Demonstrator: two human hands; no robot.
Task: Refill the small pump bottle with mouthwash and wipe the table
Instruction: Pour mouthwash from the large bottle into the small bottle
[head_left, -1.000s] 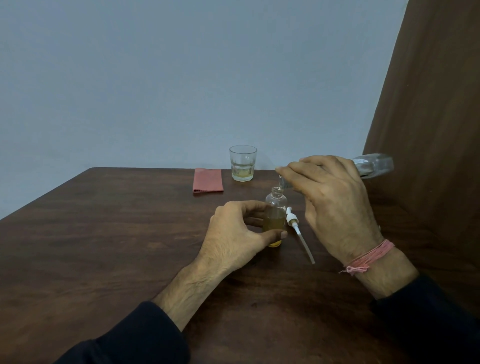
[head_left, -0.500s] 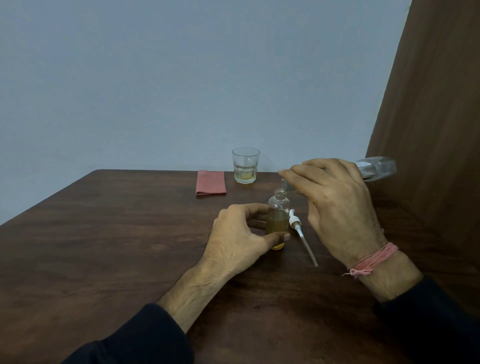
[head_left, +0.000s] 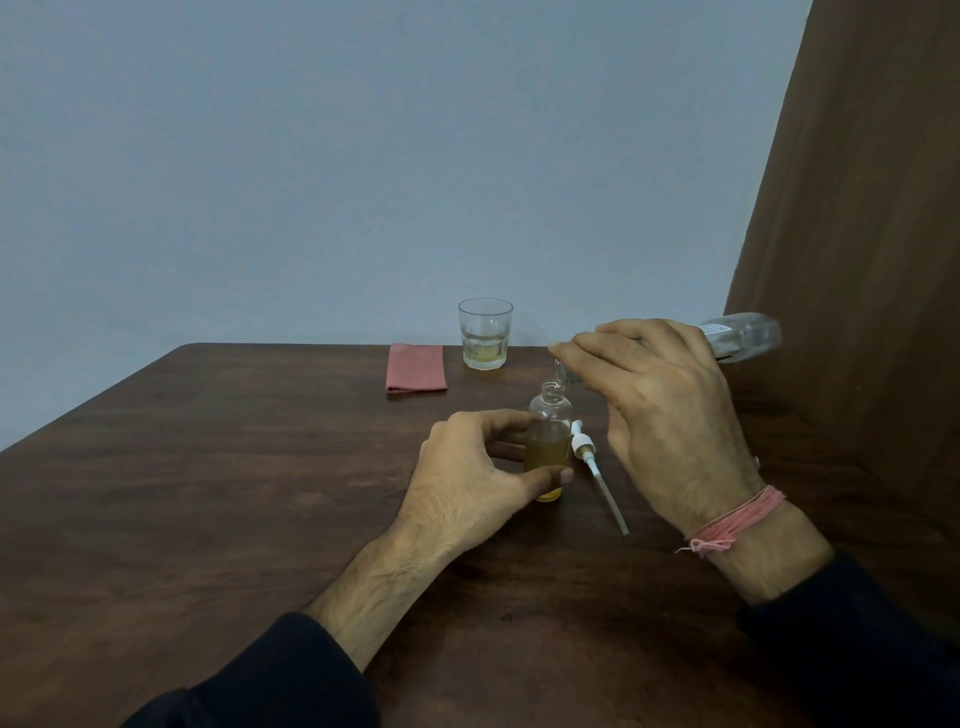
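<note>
A small clear pump bottle (head_left: 549, 415), more than half full of amber liquid, stands uncapped on the dark wooden table (head_left: 218, 493). My left hand (head_left: 467, 478) grips its lower body between thumb and fingers. My right hand (head_left: 660, 415) holds a large clear bottle (head_left: 743, 335) tipped almost flat, its mouth just over the small bottle's neck. The white pump head with its dip tube (head_left: 597, 470) lies on the table just right of the small bottle. A folded red cloth (head_left: 415, 368) lies near the far edge.
A glass tumbler (head_left: 485, 333) with a little yellowish liquid stands at the far edge, right of the cloth. A brown curtain (head_left: 872, 260) hangs close on the right. A pale wall runs behind the table.
Both hands and bottles keep nearly the same pose. The amber level in the small bottle looks slightly higher than before.
</note>
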